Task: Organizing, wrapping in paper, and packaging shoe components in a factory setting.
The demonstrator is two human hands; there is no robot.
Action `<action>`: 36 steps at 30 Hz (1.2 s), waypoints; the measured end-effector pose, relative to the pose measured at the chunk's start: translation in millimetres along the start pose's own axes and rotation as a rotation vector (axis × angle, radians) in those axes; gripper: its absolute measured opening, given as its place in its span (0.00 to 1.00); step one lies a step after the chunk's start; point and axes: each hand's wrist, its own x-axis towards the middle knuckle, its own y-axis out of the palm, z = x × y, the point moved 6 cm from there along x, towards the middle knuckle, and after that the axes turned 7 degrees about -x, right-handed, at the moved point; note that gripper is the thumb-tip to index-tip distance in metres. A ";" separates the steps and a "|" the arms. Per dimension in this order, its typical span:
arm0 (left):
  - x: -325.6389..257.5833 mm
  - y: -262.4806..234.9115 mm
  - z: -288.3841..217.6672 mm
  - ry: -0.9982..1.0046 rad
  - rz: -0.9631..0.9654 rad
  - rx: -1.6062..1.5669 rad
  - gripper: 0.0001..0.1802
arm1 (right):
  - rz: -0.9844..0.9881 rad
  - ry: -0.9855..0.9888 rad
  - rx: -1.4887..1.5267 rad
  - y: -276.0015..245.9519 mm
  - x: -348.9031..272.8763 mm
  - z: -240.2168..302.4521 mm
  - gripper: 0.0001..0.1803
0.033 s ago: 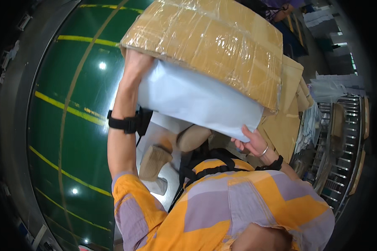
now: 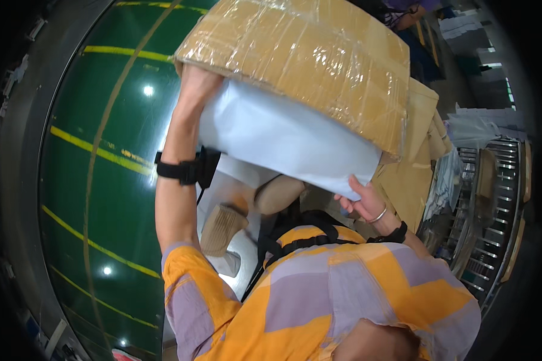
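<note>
A large brown cardboard box (image 2: 307, 54), wrapped in clear tape, lies tilted with its open side toward me. Out of that opening comes a smooth white sheet (image 2: 277, 135), paper or plastic, I cannot tell which. My left hand (image 2: 202, 81) reaches into the opening at the box's left corner; its fingers are hidden inside. At the sheet's near right corner, my right hand (image 2: 364, 201) pinches the edge between thumb and fingers. What else the box holds is out of sight.
On the left runs a green surface (image 2: 126, 210) with yellow lines. Flattened cardboard (image 2: 412, 144) lies right of the box, beside a metal roller conveyor (image 2: 493, 210). Beige footwear (image 2: 223, 231) shows below the sheet. Another person (image 2: 406, 18) is at the far right.
The box and the white sheet have shifted very slightly up and right in the picture. Both hands keep their places on them.
</note>
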 end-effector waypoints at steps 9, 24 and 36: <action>-58.5 -24.4 -74.3 0.160 0.154 0.499 0.24 | -0.200 -0.074 0.172 16.4 -4.5 28.0 0.20; -64.9 74.3 -49.7 0.453 0.363 0.893 0.15 | 0.029 -0.353 0.218 25.9 16.9 68.0 0.20; -121.1 90.4 -122.0 0.340 0.426 0.972 0.34 | -1.275 -0.174 -0.906 -252.2 -123.9 -156.1 0.18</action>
